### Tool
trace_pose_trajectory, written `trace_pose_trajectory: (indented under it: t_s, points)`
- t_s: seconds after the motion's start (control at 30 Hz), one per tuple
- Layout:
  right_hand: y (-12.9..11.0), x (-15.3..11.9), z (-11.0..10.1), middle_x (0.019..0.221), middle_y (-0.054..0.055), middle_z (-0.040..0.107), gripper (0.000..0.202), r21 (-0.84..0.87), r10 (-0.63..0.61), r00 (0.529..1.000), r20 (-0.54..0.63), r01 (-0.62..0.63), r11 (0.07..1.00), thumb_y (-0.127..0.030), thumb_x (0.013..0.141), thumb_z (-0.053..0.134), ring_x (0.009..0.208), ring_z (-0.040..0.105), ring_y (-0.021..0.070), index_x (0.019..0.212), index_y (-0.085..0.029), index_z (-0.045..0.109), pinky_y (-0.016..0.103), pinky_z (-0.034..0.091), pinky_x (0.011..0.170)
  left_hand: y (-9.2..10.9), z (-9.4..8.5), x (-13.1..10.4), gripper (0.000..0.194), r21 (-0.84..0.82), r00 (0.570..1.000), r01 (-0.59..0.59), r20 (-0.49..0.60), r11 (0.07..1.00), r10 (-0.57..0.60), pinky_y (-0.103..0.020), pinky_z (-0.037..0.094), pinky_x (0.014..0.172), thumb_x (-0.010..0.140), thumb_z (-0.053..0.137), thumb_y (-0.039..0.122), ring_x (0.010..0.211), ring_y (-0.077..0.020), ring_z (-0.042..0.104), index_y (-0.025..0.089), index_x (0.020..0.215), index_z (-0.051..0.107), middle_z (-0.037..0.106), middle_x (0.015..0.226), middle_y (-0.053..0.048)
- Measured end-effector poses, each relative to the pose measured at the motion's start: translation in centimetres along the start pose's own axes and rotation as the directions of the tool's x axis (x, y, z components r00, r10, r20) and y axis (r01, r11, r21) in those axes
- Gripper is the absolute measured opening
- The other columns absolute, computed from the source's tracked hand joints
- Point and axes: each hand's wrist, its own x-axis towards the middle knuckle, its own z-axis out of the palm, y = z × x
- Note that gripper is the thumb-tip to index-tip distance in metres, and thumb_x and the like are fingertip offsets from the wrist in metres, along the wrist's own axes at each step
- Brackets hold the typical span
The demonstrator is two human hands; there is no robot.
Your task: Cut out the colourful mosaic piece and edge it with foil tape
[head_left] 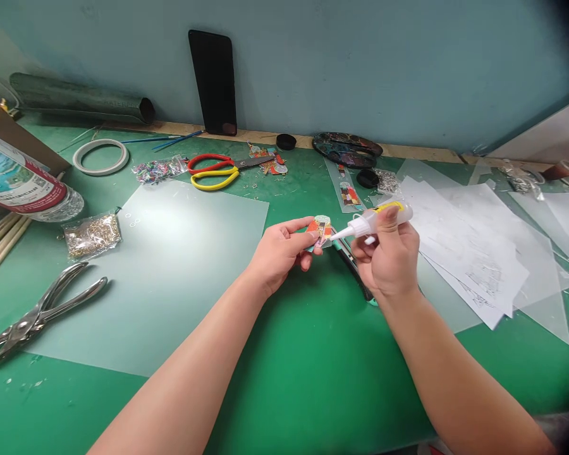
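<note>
Near the middle of the view, my left hand (282, 253) pinches a small colourful cutout (320, 229) between thumb and fingers. My right hand (391, 259) is wrapped round a white glue bottle (370, 222) with a yellow label. The bottle is tilted, and its narrow nozzle points left, with the tip at the cutout's right edge; whether they touch is hard to tell. Below the bottle, a cutter (353, 268) with a dark and teal handle lies on the green mat, partly hidden by my right hand.
Metal hole-punch pliers (33, 319) lie at the left by a bag of gold beads (93, 237). Red and yellow scissors (218, 170) lie behind my hands. A phone (213, 82) leans on the wall. Drawn papers (469, 253) and clear sheets cover the right side.
</note>
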Motion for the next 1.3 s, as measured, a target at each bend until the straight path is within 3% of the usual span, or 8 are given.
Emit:
trace_pose_trajectory:
  t_s: [0.3,0.4,0.47,0.57,0.77,0.93,1.1,1.3]
  points:
    - [-1.4,1.3,-1.6,0.058,-0.008,0.041,0.046,-0.055,-0.163,0.974,-0.159,0.157,0.986,-0.063,0.076,0.079,0.041,0.035,0.008,0.085,-0.022,0.062,0.023,0.025,0.035,0.1,0.0,0.2,0.049,-0.071,0.998,-0.021,-0.057,0.997,0.017,-0.02,0.039,0.047,0.081,0.077,0.02,0.046,-0.0061,0.047,0.009,0.128,0.066,0.063,0.066,-0.001]
    - [-1.5,1.1,-2.2,0.064,-0.004,0.05,0.041,-0.244,-0.463,0.855,-0.233,0.41,0.879,-0.059,0.076,0.081,0.051,0.048,0.012,0.08,-0.022,0.065,0.026,0.037,0.043,-0.2,-0.1,0.3,0.05,-0.081,0.998,-0.024,-0.065,0.996,0.019,-0.02,0.038,0.047,0.081,0.078,0.021,0.047,-0.0059,0.048,0.011,0.128,0.067,0.064,0.068,-0.001]
    - [-1.2,1.1,-2.4,0.065,-0.003,0.054,0.039,-0.415,-0.594,0.787,-0.164,0.491,0.766,-0.055,0.075,0.084,0.057,0.05,0.0133,0.072,-0.022,0.063,0.029,0.041,0.051,-0.3,-0.2,0.3,0.049,-0.087,0.997,-0.034,-0.067,0.996,0.028,-0.02,0.038,0.047,0.079,0.08,0.022,0.047,-0.0056,0.047,0.011,0.126,0.069,0.064,0.068,-0.001]
    - [-0.4,1.4,-2.4,0.059,-0.003,0.05,0.041,-0.493,-0.475,0.879,-0.035,0.399,0.773,-0.05,0.077,0.085,0.056,0.044,0.0123,0.063,-0.022,0.057,0.029,0.039,0.052,-0.2,-0.1,0.3,0.05,-0.088,0.997,-0.049,-0.07,0.995,0.042,-0.02,0.038,0.048,0.078,0.082,0.025,0.048,-0.0053,0.046,0.011,0.124,0.07,0.064,0.069,-0.002]
    - [-0.1,2.2,-1.8,0.054,-0.005,0.043,0.054,-0.113,0.022,0.995,-0.101,-0.033,0.993,-0.073,0.077,0.072,0.043,0.037,0.0095,0.063,-0.023,0.056,0.024,0.026,0.035,0.1,0.0,0.0,0.057,-0.074,0.997,-0.033,-0.077,0.997,0.027,-0.02,0.039,0.05,0.079,0.082,0.025,0.047,-0.0053,0.046,0.01,0.131,0.065,0.063,0.068,0.0]
    - [-0.7,2.0,-1.6,0.062,0.0,0.062,0.058,-0.062,0.216,0.974,-0.065,-0.22,0.974,-0.073,0.065,0.082,0.042,0.043,0.0081,0.071,-0.018,0.064,0.023,0.023,0.033,0.0,0.0,0.0,0.054,-0.071,0.997,-0.04,-0.073,0.997,0.035,-0.02,0.039,0.05,0.079,0.082,0.025,0.047,-0.0052,0.046,0.011,0.129,0.067,0.063,0.068,-0.001]
    - [-0.9,2.2,-2.2,0.065,-0.001,0.062,0.064,0.004,0.315,0.945,0.088,-0.317,0.948,-0.079,0.062,0.081,0.042,0.041,0.0069,0.08,-0.02,0.062,0.021,0.021,0.034,0.1,0.1,0.0,0.058,-0.078,0.993,-0.02,-0.118,0.997,0.011,-0.021,0.04,0.05,0.08,0.08,0.023,0.047,-0.0061,0.047,0.009,0.133,0.063,0.063,0.067,-0.001]
    - [-1.7,2.3,-2.6,0.076,0.002,0.066,0.044,0.062,0.452,0.849,0.274,-0.484,0.873,-0.047,0.067,0.09,0.05,0.045,0.0091,0.094,-0.016,0.073,0.023,0.03,0.035,0.3,0.2,0.2,0.049,-0.143,0.993,-0.021,-0.115,0.989,0.004,-0.02,0.038,0.048,0.078,0.078,0.018,0.045,-0.0055,0.045,0.009,0.125,0.068,0.062,0.065,0.0]
